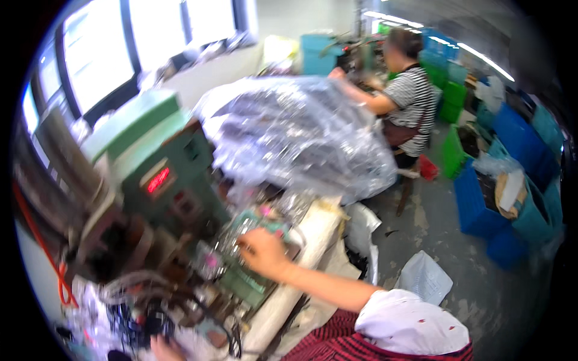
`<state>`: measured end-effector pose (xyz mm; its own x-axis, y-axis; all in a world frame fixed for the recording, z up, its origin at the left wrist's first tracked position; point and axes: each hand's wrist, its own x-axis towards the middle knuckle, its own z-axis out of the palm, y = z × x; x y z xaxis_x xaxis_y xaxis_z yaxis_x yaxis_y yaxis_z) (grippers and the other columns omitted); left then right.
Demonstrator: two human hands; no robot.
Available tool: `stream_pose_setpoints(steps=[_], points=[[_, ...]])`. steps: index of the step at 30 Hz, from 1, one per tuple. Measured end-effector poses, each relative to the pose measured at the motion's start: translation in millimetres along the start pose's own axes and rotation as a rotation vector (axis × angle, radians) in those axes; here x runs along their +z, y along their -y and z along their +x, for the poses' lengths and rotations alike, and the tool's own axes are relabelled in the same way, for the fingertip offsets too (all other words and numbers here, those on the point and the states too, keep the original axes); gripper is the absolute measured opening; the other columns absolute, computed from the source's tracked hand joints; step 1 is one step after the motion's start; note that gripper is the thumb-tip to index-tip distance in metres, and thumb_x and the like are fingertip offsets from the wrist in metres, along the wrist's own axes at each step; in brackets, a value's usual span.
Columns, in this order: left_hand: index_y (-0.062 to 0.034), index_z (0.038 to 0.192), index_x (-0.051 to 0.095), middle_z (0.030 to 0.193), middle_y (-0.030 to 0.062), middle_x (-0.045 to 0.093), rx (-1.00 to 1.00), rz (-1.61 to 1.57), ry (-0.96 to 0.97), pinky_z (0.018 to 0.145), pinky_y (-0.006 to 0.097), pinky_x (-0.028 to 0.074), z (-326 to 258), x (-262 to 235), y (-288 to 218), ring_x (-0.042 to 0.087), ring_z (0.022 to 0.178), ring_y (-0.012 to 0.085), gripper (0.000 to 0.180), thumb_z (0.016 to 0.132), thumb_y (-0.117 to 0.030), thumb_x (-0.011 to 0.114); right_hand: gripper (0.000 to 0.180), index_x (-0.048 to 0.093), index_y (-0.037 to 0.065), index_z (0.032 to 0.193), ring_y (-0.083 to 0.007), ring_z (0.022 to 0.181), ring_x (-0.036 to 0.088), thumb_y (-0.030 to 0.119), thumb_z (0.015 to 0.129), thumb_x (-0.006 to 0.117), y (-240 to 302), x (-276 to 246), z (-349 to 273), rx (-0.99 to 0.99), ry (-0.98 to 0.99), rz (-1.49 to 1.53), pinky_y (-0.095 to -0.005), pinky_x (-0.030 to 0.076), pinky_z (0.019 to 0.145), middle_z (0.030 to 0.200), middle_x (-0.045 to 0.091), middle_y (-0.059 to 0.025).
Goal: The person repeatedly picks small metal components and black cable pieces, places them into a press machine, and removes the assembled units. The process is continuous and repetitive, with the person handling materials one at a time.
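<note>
My right hand reaches over the bench to a heap of shiny clear pieces, which look like plastic or thin metal. Its fingers are curled down at the heap's edge, and blur hides what they hold, if anything. Just below it is a green block-shaped part of the bench machine. At the lower edge, only part of my left hand shows, close to black cables; its fingers are too blurred to read. The green machine with a red lit display stands beyond my hands.
A big clear plastic bag bulges behind the bench. Pale cloth covers the bench edge. A co-worker in a striped shirt is farther back. Blue crates and a white bag lie on the floor at right. An orange cord hangs left.
</note>
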<state>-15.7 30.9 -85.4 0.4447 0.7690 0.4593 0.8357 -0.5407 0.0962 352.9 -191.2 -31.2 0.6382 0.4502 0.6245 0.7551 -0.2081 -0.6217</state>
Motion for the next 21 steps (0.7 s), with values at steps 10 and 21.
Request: stream_pose_setpoints(steps=[10,21], points=[[-0.0033,0.088,0.068,0.082,0.0126,0.067,0.025,-0.270,0.144,0.069,0.043,0.050,13.0,-31.8,-2.1,0.064,0.077,0.0339,0.019,0.071,-0.007,0.076,0.013,0.070,0.001,0.097,-0.0188,0.081,0.066,0.001,0.084,0.070,23.9,-40.4,-19.3,0.143,-0.008,0.260,-0.0301,0.052,0.076,0.089,0.070,-0.0088],[0.0019,0.098,0.060,0.077,0.0118,0.068,-0.243,-1.106,0.233,0.060,0.028,0.051,4.9,-113.7,-59.9,0.065,0.065,0.0193,0.010,0.096,-0.008,0.059,0.011,0.067,0.000,0.097,-0.0151,0.087,0.064,0.001,0.086,0.069,95.3,-30.8,-2.3,0.195,0.210,0.668,-0.0274,0.050,0.083,0.092,0.068,-0.0073]])
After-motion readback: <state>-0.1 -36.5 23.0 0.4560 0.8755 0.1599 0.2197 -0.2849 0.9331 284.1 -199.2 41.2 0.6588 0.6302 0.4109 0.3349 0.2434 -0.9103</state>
